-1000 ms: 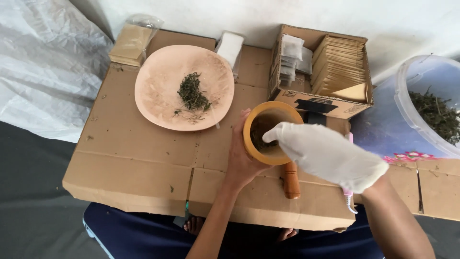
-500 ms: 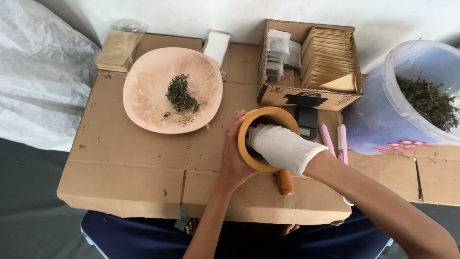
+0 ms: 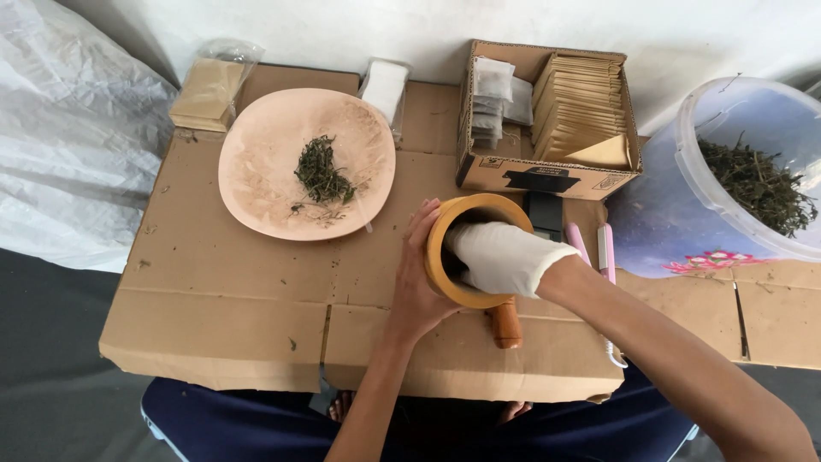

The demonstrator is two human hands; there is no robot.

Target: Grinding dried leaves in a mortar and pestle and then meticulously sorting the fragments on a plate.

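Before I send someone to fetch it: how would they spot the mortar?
On the cardboard tabletop, look right of the pink plate, before the open box of packets. The wooden mortar is the only cup there, left hand steadying it, gloved right hand inside.

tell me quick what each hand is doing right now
Left hand: gripping the wooden mortar from outside.
Right hand, gloved: reaching inside the mortar; grip cannot be told.

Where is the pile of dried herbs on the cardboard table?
In the head view, the dried herbs lie on the pink plate, left of the wooden mortar.
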